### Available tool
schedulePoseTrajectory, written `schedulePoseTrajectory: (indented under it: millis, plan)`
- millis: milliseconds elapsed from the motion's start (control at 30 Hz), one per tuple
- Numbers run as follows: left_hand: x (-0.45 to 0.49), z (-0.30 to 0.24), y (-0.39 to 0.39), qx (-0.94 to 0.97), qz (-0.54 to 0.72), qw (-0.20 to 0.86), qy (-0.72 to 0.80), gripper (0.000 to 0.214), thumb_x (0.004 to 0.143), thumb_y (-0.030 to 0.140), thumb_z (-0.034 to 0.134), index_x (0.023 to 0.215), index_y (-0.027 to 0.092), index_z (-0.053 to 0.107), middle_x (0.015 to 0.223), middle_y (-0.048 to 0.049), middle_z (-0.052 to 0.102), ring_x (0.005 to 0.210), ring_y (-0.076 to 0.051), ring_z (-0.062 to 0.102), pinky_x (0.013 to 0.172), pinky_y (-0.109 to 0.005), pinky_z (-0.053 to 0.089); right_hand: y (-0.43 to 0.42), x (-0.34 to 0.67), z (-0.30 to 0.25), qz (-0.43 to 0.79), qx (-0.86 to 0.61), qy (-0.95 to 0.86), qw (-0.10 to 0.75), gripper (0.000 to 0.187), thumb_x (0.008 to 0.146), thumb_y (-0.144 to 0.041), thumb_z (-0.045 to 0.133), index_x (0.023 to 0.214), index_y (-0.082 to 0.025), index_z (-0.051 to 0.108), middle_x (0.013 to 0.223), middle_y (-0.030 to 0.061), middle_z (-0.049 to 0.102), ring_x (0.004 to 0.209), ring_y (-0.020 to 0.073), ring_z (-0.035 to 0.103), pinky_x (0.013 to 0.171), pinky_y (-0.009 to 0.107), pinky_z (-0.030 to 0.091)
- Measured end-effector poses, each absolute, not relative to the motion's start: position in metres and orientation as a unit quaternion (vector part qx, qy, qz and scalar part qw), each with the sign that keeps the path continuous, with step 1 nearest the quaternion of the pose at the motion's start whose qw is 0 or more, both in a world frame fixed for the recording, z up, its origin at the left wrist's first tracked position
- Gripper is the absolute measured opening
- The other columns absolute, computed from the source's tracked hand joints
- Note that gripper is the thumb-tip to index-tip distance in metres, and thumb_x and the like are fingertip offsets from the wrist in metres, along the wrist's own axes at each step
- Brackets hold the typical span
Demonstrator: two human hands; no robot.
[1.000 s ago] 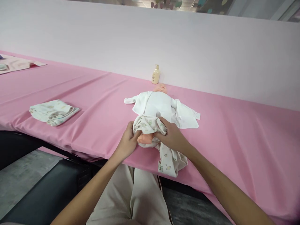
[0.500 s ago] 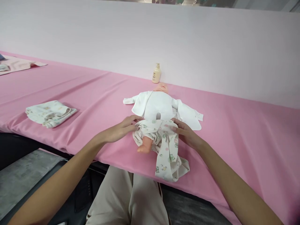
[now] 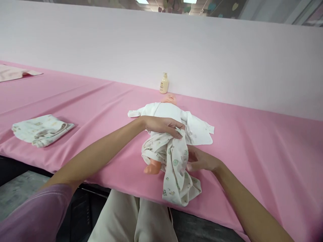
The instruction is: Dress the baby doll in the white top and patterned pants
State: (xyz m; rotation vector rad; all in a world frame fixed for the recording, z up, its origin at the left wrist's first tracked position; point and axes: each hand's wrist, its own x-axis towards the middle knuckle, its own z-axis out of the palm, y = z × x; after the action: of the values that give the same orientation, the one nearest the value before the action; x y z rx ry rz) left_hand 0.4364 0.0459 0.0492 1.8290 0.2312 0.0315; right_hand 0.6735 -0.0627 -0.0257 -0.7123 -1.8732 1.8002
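Observation:
A baby doll (image 3: 169,98) lies on its back, its head away from me, in a white top (image 3: 198,131) with the sleeves spread. Patterned baby pants (image 3: 176,168) are around its lower body. One bare foot comes out of the left pant leg; the other leg is covered by cloth that hangs toward me. Reaching across the doll's belly, my left hand (image 3: 166,126) pinches the pants' waist at the right side. My right hand (image 3: 203,159) is lower, at the right edge of the pants, fingers curled and partly hidden behind the cloth.
A cream pump bottle (image 3: 164,84) stands against the white wall (image 3: 101,43) behind the doll's head. Folded patterned clothing (image 3: 42,129) lies at the left on the pink table cover (image 3: 96,104). A pale pink cloth (image 3: 15,72) is at the far left.
My left hand has crossed from the left side of the waistband to its right side. My right hand has moved down from the waistband along the pants. The view has tilted up slightly.

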Motion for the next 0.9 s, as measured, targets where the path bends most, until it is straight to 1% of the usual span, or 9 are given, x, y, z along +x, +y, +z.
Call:
schedulePoseTrajectory:
  millis: [67, 167, 267, 333, 400, 533, 600, 800, 900]
  plan:
    - [0.439, 0.035, 0.047, 0.776, 0.001, 0.625, 0.086, 0.030, 0.096, 0.051, 0.075, 0.104, 0.023, 0.069, 0.093, -0.0009, 0.075, 0.074, -0.015, 0.068, 0.067, -0.026, 0.051, -0.065, 0.674, -0.023, 0.640, -0.262, -0.693, 0.204, 0.048, 0.080, -0.040, 0.092, 0.121, -0.020, 0.075, 0.115, 0.0073, 0.077, 0.108, 0.0251, 0.071, 0.101, 0.042, 0.055]
    - [0.437, 0.011, 0.050, 0.757, -0.013, 0.648, 0.084, 0.039, 0.091, 0.058, 0.079, 0.102, 0.022, 0.073, 0.091, -0.0014, 0.075, 0.075, -0.016, 0.068, 0.068, -0.027, 0.053, -0.064, 0.673, -0.024, 0.638, -0.279, -0.664, 0.273, 0.046, 0.084, -0.044, 0.089, 0.121, -0.019, 0.075, 0.111, 0.0077, 0.078, 0.096, 0.0227, 0.073, 0.087, 0.036, 0.058]
    - [0.433, -0.005, 0.054, 0.726, -0.046, 0.681, 0.083, 0.050, 0.072, 0.062, 0.093, 0.093, 0.019, 0.076, 0.075, -0.0013, 0.072, 0.064, -0.018, 0.065, 0.060, -0.030, 0.054, -0.060, 0.672, -0.026, 0.621, -0.334, -0.596, 0.384, 0.044, 0.094, -0.051, 0.079, 0.126, -0.023, 0.072, 0.111, 0.0075, 0.078, 0.095, 0.0220, 0.074, 0.083, 0.033, 0.059]
    - [0.429, -0.009, 0.056, 0.716, -0.060, 0.692, 0.075, 0.053, 0.062, 0.055, 0.100, 0.093, 0.018, 0.079, 0.074, -0.0027, 0.074, 0.064, -0.020, 0.067, 0.060, -0.031, 0.056, -0.058, 0.673, -0.026, 0.613, -0.368, -0.573, 0.400, 0.043, 0.097, -0.053, 0.075, 0.128, -0.025, 0.071, 0.109, 0.0068, 0.078, 0.095, 0.0216, 0.075, 0.084, 0.033, 0.059]
    - [0.426, -0.010, 0.055, 0.716, -0.053, 0.692, 0.072, 0.050, 0.063, 0.048, 0.101, 0.096, 0.017, 0.080, 0.081, -0.0046, 0.078, 0.071, -0.022, 0.071, 0.065, -0.030, 0.059, -0.059, 0.675, -0.023, 0.625, -0.375, -0.587, 0.353, 0.050, 0.094, -0.056, 0.078, 0.131, -0.023, 0.071, 0.109, 0.0076, 0.078, 0.096, 0.0227, 0.075, 0.085, 0.034, 0.060]
    - [0.421, -0.009, 0.052, 0.704, 0.000, 0.704, 0.092, 0.037, 0.085, 0.052, 0.086, 0.098, 0.018, 0.081, 0.085, -0.0044, 0.081, 0.076, -0.020, 0.075, 0.073, -0.029, 0.062, -0.066, 0.676, -0.015, 0.652, -0.353, -0.643, 0.188, 0.076, 0.075, -0.049, 0.095, 0.140, -0.022, 0.068, 0.122, 0.0100, 0.077, 0.112, 0.0284, 0.073, 0.093, 0.040, 0.062]
    - [0.420, -0.006, 0.050, 0.707, 0.014, 0.698, 0.110, 0.035, 0.089, 0.052, 0.082, 0.101, 0.019, 0.080, 0.088, -0.0038, 0.081, 0.078, -0.019, 0.075, 0.077, -0.030, 0.063, -0.069, 0.675, -0.013, 0.655, -0.350, -0.649, 0.162, 0.076, 0.072, -0.042, 0.098, 0.139, -0.023, 0.068, 0.121, 0.0089, 0.077, 0.113, 0.0287, 0.073, 0.096, 0.042, 0.062]
    - [0.420, 0.000, 0.044, 0.735, -0.046, 0.670, 0.093, 0.034, 0.080, 0.051, 0.089, 0.094, 0.021, 0.080, 0.085, -0.0038, 0.081, 0.080, -0.023, 0.077, 0.075, -0.032, 0.064, -0.065, 0.674, -0.020, 0.614, -0.340, -0.626, 0.340, 0.044, 0.086, -0.044, 0.088, 0.120, -0.021, 0.074, 0.107, 0.0067, 0.078, 0.098, 0.0237, 0.074, 0.085, 0.035, 0.061]
    - [0.420, -0.002, 0.044, 0.730, -0.076, 0.676, 0.065, 0.049, 0.067, 0.047, 0.098, 0.104, 0.021, 0.081, 0.099, -0.0050, 0.083, 0.091, -0.027, 0.078, 0.079, -0.034, 0.065, -0.063, 0.674, -0.020, 0.591, -0.364, -0.608, 0.386, 0.046, 0.090, -0.046, 0.084, 0.128, -0.024, 0.071, 0.112, 0.0066, 0.077, 0.100, 0.0230, 0.073, 0.085, 0.033, 0.060]
